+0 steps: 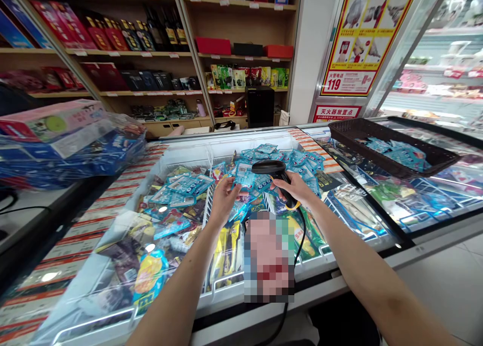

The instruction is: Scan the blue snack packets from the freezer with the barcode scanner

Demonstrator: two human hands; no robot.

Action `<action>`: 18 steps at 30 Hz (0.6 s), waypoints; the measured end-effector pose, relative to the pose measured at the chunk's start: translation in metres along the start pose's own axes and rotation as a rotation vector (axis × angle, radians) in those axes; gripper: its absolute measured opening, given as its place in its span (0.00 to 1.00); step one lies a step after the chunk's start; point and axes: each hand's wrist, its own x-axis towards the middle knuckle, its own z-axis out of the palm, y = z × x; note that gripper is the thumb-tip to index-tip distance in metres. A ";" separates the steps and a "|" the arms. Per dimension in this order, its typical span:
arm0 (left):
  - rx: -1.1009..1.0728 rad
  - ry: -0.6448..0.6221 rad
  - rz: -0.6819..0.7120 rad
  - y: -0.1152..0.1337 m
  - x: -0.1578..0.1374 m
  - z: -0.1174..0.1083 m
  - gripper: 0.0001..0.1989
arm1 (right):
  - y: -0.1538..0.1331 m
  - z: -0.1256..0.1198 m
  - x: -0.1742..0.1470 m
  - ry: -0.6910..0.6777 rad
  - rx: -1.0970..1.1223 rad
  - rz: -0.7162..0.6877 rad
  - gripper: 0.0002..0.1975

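Scanner (pixel 278 170), black, handheld; packet (pixel 244 175), flat, light-blue.
Scanner is clamped in grip of right hand (pixel 298 187); packet is pinched in grip of left hand (pixel 225 200).

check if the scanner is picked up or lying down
Picked up: the right hand grips the scanner by its handle, and its cord hangs down below.
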 end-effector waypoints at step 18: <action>-0.009 0.045 0.012 -0.009 0.003 0.000 0.28 | -0.003 0.005 -0.002 -0.055 -0.036 -0.060 0.19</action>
